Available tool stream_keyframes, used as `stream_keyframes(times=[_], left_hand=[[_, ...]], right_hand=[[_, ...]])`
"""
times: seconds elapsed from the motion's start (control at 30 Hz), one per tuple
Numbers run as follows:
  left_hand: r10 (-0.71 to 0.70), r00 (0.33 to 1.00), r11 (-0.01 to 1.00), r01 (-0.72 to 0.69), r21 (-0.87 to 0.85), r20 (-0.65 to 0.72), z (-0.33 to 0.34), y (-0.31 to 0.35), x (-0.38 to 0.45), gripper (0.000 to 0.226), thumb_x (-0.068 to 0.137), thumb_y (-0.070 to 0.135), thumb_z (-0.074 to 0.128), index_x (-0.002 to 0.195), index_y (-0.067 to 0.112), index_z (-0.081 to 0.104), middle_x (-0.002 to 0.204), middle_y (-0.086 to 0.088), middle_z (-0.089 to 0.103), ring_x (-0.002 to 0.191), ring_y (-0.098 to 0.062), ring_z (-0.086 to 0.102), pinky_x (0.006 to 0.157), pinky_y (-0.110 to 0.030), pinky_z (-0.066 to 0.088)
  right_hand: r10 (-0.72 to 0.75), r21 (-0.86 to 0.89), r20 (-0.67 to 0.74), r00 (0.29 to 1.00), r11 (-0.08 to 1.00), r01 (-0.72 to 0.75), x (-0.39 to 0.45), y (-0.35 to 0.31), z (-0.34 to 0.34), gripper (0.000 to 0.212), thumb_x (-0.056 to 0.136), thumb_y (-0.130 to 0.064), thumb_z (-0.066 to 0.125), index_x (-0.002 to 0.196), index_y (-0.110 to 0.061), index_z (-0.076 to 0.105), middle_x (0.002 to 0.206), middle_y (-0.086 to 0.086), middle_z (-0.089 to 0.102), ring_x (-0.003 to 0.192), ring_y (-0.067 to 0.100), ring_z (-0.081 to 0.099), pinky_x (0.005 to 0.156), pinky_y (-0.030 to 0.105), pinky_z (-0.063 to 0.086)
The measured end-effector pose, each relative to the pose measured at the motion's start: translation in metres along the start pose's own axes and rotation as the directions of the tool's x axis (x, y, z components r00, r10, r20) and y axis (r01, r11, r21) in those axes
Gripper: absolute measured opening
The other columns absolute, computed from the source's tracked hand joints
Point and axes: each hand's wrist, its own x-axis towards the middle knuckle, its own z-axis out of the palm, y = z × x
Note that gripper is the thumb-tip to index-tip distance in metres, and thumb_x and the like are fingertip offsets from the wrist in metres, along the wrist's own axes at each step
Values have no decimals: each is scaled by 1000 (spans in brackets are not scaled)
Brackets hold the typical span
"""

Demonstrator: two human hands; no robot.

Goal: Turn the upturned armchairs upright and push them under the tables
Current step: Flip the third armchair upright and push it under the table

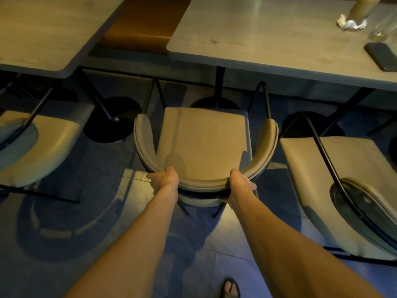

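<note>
A beige armchair [204,138] with a curved backrest and black metal frame stands upright in the middle of the head view, its seat front just short of the near edge of the grey table [268,37]. My left hand [164,179] grips the backrest's top rim on the left. My right hand [241,187] grips it on the right. A second armchair [318,181] lies tipped over at the right, its black legs across the seat. A third armchair [43,145] lies tipped at the left below another grey table [43,33].
On the right table stand a bottle [361,7], a crumpled napkin [349,23], a glass [381,29] and a dark phone [381,57]. Round black table bases [111,119] sit on the blue patterned floor. My sandalled foot [231,288] shows at the bottom.
</note>
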Motion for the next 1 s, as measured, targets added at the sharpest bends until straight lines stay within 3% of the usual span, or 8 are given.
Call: stream_keyframes(times=[0.1, 0.27, 0.4, 0.57, 0.77, 1.0], left_hand=[[7, 1000, 1000, -8, 22, 12, -2, 19, 16, 59, 89, 26, 51, 142, 15, 28, 136, -15, 51, 117, -39, 55, 92, -58, 49], [5, 1000, 1000, -5, -16, 18, -10, 47, 41, 58, 90, 21, 55, 142, 13, 32, 137, -13, 53, 117, -39, 57, 83, -64, 50], [4, 1000, 1000, -4, 0, 16, -14, 54, 52, 57, 86, 19, 53, 140, 14, 37, 132, -18, 56, 113, -43, 59, 80, -67, 49], [19, 999, 1000, -20, 17, 30, -18, 60, 52, 55, 89, 19, 52, 141, 10, 33, 132, -18, 56, 114, -41, 59, 82, -61, 50], [17, 998, 1000, -17, -5, 68, -20, 57, 54, 60, 88, 25, 53, 143, 19, 29, 135, -14, 53, 119, -37, 56, 88, -59, 50], [8, 993, 998, 0, -62, 114, -18, 53, 63, 64, 89, 29, 59, 142, 19, 25, 138, -12, 50, 121, -35, 54, 94, -62, 45]], right_hand=[[3, 24, -29, 1000, 1000, -2, 2, -1, 24, 57, 74, -28, 65, 120, -16, 33, 114, 18, 57, 101, 40, 59, 89, 56, 54], [45, 70, -7, 999, 997, -44, -1, 1, 52, 59, 80, -28, 62, 127, -13, 30, 107, 19, 53, 89, 35, 52, 91, 51, 53], [62, 59, -24, 998, 996, -61, -5, 7, 64, 64, 78, -34, 60, 131, -15, 29, 116, 22, 59, 98, 40, 59, 91, 51, 53], [94, 46, -5, 996, 995, -93, 0, 9, 70, 61, 80, -37, 60, 127, -15, 29, 114, 23, 58, 94, 38, 57, 91, 51, 53], [86, 110, -24, 996, 991, -83, 12, -7, 57, 69, 82, -40, 65, 135, -8, 35, 131, 18, 54, 113, 39, 56, 98, 47, 48], [108, 218, 41, 993, 969, -115, 23, -18, 58, 60, 82, -36, 61, 130, -18, 32, 96, 12, 49, 99, 37, 56, 94, 61, 49]])
